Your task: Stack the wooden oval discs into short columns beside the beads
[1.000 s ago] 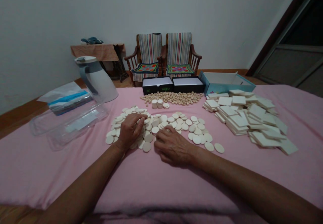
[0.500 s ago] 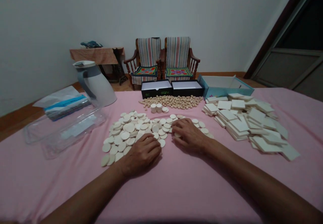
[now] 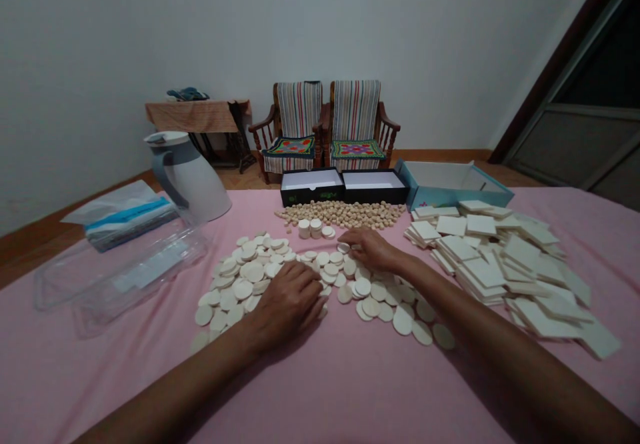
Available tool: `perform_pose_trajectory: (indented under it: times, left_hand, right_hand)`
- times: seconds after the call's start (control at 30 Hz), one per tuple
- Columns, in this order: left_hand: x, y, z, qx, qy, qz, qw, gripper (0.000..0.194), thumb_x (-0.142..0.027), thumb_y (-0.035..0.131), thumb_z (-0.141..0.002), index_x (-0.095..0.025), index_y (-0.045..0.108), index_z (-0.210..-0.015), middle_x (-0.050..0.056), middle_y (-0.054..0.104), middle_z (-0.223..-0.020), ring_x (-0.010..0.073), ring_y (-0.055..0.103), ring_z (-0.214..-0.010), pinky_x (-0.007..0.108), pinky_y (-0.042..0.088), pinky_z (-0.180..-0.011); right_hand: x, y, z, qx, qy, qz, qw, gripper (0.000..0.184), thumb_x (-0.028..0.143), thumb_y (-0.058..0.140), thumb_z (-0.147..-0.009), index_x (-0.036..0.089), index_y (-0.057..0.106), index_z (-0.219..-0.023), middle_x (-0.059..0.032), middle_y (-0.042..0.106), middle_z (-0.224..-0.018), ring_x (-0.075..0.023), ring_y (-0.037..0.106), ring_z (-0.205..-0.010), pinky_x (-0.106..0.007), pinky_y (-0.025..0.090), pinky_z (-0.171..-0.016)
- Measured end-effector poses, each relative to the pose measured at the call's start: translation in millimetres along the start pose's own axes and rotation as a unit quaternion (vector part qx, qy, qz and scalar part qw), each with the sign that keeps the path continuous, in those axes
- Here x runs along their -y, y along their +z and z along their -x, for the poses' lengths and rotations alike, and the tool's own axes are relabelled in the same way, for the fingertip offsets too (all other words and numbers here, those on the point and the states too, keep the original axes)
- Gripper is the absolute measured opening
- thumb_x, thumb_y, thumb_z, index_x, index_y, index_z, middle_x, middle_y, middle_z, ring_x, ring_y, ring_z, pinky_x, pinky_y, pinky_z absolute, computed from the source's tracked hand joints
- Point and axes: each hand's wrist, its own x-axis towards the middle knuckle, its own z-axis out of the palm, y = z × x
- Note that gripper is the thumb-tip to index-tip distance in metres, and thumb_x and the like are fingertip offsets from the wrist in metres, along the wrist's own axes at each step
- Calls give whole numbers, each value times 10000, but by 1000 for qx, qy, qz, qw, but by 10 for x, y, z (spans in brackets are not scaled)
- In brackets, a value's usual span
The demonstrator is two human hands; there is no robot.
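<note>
Pale round wooden discs (image 3: 243,290) lie in a loose heap across the middle of the table. My left hand (image 3: 291,299) rests at the heap's near side, palm down, with its fingers bent together; what is under them is hidden. My right hand (image 3: 373,249) reaches over the far right of the heap, with a disc (image 3: 343,247) at its fingertips, pinched between fingers and thumb. Just beyond it, two upright stacks of discs (image 3: 305,229) stand beside a lower pile of discs (image 3: 328,232). Several discs (image 3: 379,291) are spread below my right wrist.
Small wooden pieces (image 3: 345,214) lie in a band before two black box trays (image 3: 313,195) and a blue box (image 3: 457,197). White square tiles (image 3: 480,272) are heaped at right. A jug (image 3: 197,184), tissue pack (image 3: 130,221) and clear plastic case (image 3: 145,271) sit at left.
My right hand has moved up and away, toward the disc stacks, uncovering discs on the right side of the heap. My left hand stays nearly in place. The view has tilted slightly up.
</note>
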Motion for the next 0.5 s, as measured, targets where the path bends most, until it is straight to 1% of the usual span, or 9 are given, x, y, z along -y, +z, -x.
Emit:
perform_pose_trajectory:
  times: [0.1, 0.2, 0.27, 0.37, 0.5]
  left_hand:
    - [104, 105, -15, -7, -58, -14, 998, 167, -224, 523, -876, -147, 620, -988, 110, 647, -1002, 240, 554, -975, 422, 455, -870]
    - [163, 183, 34, -5, -81, -21, 996, 282, -242, 559, -849, -148, 598, -1112, 129, 630, -1124, 266, 543, -1044, 458, 444, -912]
    - [175, 198, 64, -2, -86, -17, 996, 321, -244, 569, -840, -153, 586, -1148, 127, 625, -1152, 270, 541, -1062, 462, 443, -924]
    - [171, 179, 85, 10, -91, 0, 996, 330, -242, 562, -846, -156, 575, -1164, 117, 625, -1154, 264, 537, -1071, 456, 437, -937]
    - [164, 153, 100, 21, -106, 17, 994, 326, -251, 553, -858, -161, 567, -1171, 112, 613, -1170, 264, 524, -1081, 459, 425, -953]
  right_hand:
    - [1, 42, -119, 34, 11, -5, 999, 268, 78, 544, -750, 202, 707, -922, -29, 687, -829, -172, 583, -793, -268, 386, -718]
    - [-17, 92, -164, 37, 30, -7, 999, 259, 100, 550, -761, 190, 715, -939, -37, 687, -821, -158, 579, -747, -258, 386, -694]
    - [-29, 132, -170, 23, 33, 8, 999, 249, 113, 559, -764, 181, 712, -949, -56, 686, -856, -165, 583, -776, -262, 393, -715]
    - [-32, 177, -160, 14, 23, 30, 999, 234, 134, 560, -774, 163, 701, -960, -80, 674, -887, -180, 583, -824, -273, 402, -754]
    - [-22, 154, -153, 19, 23, 34, 999, 237, 155, 570, -773, 144, 682, -983, -95, 663, -910, -182, 577, -838, -269, 406, -751]
